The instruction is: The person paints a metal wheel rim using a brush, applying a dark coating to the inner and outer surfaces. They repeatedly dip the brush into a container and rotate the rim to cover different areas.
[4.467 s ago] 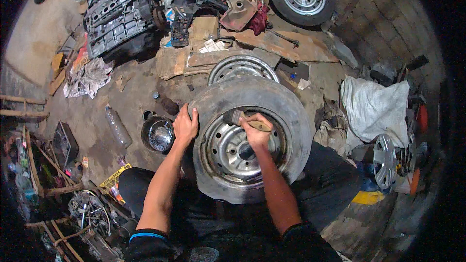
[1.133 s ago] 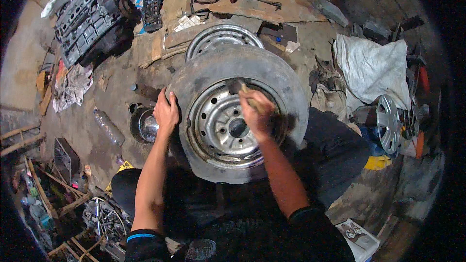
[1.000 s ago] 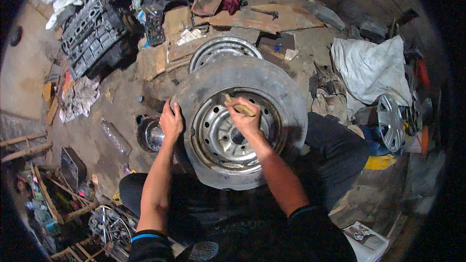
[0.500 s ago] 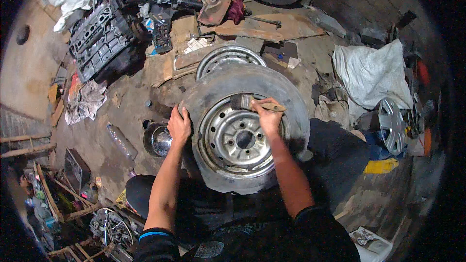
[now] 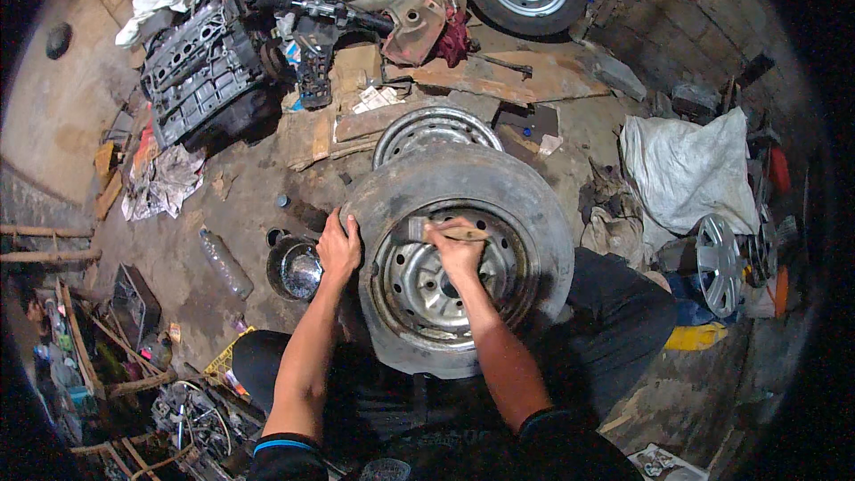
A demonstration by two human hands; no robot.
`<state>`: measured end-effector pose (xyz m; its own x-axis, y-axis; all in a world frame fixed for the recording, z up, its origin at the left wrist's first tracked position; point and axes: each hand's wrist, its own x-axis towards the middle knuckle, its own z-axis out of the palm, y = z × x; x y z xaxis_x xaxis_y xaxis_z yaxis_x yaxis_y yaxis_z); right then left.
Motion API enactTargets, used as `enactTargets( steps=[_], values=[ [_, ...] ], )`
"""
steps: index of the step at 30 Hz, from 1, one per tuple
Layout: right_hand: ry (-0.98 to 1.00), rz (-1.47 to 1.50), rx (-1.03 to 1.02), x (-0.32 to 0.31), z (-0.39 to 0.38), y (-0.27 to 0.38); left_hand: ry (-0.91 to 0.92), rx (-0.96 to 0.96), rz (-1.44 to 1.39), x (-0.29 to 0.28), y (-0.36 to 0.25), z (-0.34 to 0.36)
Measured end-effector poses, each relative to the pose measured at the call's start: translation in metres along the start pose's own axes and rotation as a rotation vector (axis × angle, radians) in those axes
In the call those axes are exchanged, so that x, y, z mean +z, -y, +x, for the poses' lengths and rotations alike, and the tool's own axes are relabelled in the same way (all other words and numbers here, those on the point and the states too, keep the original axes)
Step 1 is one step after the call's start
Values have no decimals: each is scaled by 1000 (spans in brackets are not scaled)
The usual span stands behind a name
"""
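A worn tire (image 5: 445, 180) mounted on a steel rim (image 5: 419, 296) leans before a seated person's legs. The left hand (image 5: 338, 249) grips the tire's left edge, fingers along the tread. The right hand's (image 5: 458, 251) fingers are closed around a wooden-handled brush (image 5: 468, 233) inside the tire's ring, bristles at the rim's upper left. Left of the tire, a dark pot (image 5: 275, 278) and clear bottle (image 5: 225, 264); beyond it, a bare wheel (image 5: 436, 118).

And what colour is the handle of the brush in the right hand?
Yellowish tan; the brush handle shows best in the head view, the only one.
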<state>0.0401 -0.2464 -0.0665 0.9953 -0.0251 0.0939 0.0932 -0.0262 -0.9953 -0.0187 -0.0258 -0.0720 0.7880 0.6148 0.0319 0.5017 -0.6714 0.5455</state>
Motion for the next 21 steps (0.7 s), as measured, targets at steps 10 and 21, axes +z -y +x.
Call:
enactTargets(
  steps=[10,21],
  values=[
    [-65,35,-6,-7,0,-1,-5,-4,0,1,-1,0],
    [17,42,-7,-9,2,0,-22,8,-23,1,0,-1]
  ],
)
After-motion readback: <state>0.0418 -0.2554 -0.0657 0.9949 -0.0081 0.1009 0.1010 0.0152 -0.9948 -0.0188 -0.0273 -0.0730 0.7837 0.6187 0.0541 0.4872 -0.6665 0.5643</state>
